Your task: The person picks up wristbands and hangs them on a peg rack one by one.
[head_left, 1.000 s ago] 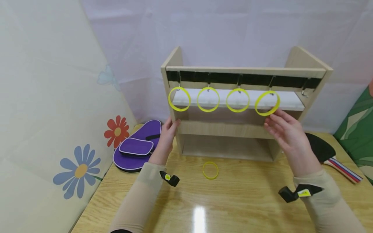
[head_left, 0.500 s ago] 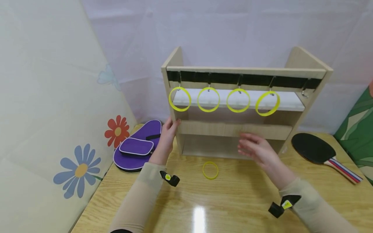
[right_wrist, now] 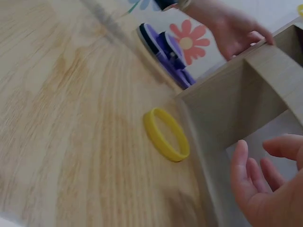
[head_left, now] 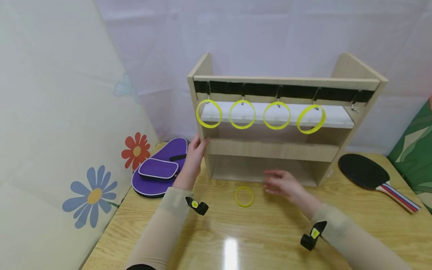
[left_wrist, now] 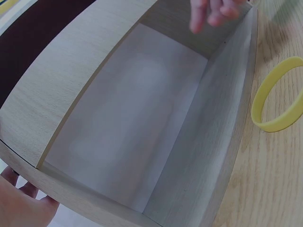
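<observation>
My left hand point(head_left: 195, 159) grips the left side panel of a small wooden shelf point(head_left: 271, 147), thumb in front; the left wrist view shows fingers on the panel's outer side. A loose yellow silicone wristband point(right_wrist: 152, 130) lies on the table before the shelf's bottom edge. To its right, my right hand point(head_left: 281, 183) hovers, fingers spread and slightly bent, with nothing in them. Several more yellow wristbands point(head_left: 242, 128) hang in a row from hooks along the shelf's black strip point(head_left: 263, 90). The rightmost hook point(head_left: 354, 107) bears no band.
A purple table tennis bat case point(head_left: 158, 168) lies left of the shelf, by the patterned wall sheet. On the right, a black-faced table tennis bat point(head_left: 363, 171) rests with its striped handle toward the front. The wooden table point(head_left: 216, 232) stretches out in front of the shelf.
My right hand has left the fourth hanging band and come down and left, toward the loose wristband on the table. My left hand keeps its grip on the shelf's side.
</observation>
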Available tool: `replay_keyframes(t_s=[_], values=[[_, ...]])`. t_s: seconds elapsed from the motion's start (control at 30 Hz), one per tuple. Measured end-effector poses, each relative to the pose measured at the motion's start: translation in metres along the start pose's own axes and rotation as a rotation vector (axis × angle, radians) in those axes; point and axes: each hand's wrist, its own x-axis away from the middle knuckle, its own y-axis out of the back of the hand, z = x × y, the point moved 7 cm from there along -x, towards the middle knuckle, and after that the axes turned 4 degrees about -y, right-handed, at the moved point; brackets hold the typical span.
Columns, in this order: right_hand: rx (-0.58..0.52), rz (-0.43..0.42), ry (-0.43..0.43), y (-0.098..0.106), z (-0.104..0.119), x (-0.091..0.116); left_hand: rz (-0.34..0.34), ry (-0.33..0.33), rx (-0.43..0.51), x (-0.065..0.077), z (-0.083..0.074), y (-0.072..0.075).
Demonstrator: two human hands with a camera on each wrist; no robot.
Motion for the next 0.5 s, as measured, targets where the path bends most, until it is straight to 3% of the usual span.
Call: replay_keyframes(t_s=[0.5], values=[[0.083, 0.002, -0.051, -0.019, -0.033, -0.017, 0.027, 0.003, 0.009, 0.000, 0.000, -0.001]])
